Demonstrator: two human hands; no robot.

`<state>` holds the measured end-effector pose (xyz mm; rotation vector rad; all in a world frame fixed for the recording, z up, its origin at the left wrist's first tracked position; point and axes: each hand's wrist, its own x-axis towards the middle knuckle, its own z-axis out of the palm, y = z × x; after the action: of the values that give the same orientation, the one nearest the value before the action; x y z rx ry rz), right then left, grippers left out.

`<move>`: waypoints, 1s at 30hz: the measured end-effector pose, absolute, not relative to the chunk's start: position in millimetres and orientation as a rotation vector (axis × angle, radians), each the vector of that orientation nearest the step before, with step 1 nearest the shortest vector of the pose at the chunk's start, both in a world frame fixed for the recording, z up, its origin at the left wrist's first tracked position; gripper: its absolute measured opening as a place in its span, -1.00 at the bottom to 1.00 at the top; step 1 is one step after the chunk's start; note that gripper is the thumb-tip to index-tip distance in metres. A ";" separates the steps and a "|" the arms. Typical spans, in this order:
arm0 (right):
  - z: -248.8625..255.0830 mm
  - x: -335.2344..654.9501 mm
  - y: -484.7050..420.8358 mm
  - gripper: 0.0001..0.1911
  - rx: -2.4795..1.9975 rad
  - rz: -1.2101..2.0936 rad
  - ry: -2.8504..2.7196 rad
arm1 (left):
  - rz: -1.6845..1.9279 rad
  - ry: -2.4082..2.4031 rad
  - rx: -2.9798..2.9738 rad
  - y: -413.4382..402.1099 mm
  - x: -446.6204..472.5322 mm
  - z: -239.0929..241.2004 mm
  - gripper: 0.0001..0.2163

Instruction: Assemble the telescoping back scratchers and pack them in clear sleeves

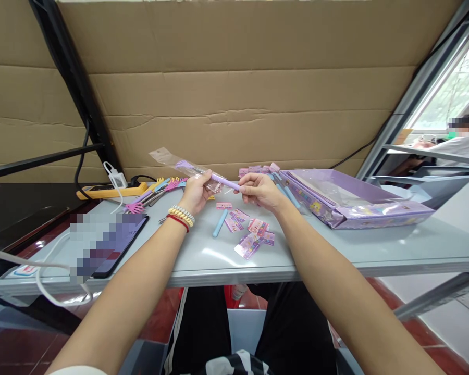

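Note:
My left hand (197, 191) is closed around a clear plastic sleeve (168, 158) that holds a purple hand-shaped back scratcher (186, 165). The scratcher's lilac handle (225, 182) sticks out of the sleeve to the right. My right hand (259, 189) pinches the end of that handle. Both hands hover above the grey table (336, 245). Beads and a red cord circle my left wrist.
Small pink and purple label cards (250, 235) and a blue handle (220, 223) lie below the hands. More coloured scratchers (156, 194) lie at the left by a yellow power strip (109, 191). A phone (113, 240) rests front left; a purple box (347, 200) at the right. Cardboard backs the table.

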<state>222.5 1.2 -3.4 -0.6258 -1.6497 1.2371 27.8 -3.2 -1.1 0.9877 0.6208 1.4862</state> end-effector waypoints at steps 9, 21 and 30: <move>-2.9 220.6 0.2 -0.60 -0.650 1.055 -1.771 | 1.423 0.605 0.998 -5.4 28.6 -1.4 -0.82; -2.1 218.9 -3.4 -0.61 -0.657 1.090 -1.853 | 1.395 0.625 1.045 -8.6 29.3 0.3 -0.75; -7.9 210.6 -1.6 -0.70 -0.866 0.781 -1.931 | 1.251 0.614 1.151 -9.5 36.4 -8.3 -0.82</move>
<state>210.6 -1.6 -7.9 -0.8661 -1.9312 0.7813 36.4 -9.5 -8.3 1.1515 0.6140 1.2508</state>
